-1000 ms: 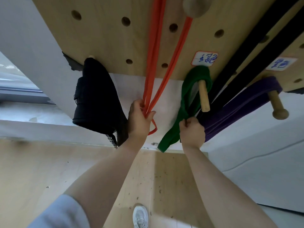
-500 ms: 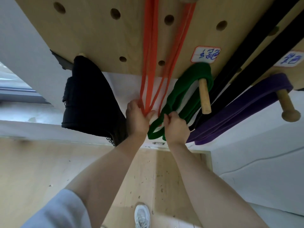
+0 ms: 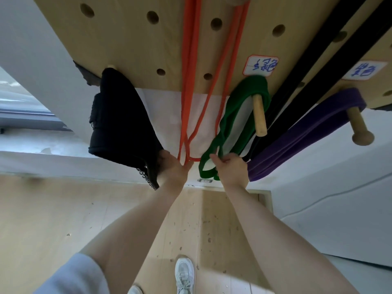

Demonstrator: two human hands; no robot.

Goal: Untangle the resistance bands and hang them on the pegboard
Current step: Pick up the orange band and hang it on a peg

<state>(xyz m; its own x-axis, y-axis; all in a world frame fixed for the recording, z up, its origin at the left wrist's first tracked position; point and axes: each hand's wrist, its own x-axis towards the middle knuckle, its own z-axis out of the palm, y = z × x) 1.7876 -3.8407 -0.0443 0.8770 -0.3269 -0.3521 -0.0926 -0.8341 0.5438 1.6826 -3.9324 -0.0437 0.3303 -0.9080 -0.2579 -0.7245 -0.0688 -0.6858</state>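
The wooden pegboard (image 3: 131,47) fills the top of the view. An orange band (image 3: 188,66) hangs down it in long loops; my left hand (image 3: 172,169) grips its lower end. A green band (image 3: 231,115) hangs over a wooden peg (image 3: 259,115); my right hand (image 3: 232,169) pinches its lower loops. To the right a purple band (image 3: 297,134) hangs on another peg (image 3: 358,126), and black bands (image 3: 318,60) run down between the green and purple ones.
A black bag (image 3: 118,122) with a chain hangs on the pegboard's left, touching my left wrist side. Two paper labels (image 3: 261,65) are stuck on the board. Below lie a wooden floor (image 3: 53,209), a white wall and my shoes (image 3: 184,274).
My right hand slid down the green band from beside the peg to its lower loops, which have spread open. The orange band's loops hang longer and my left hand has lowered slightly.
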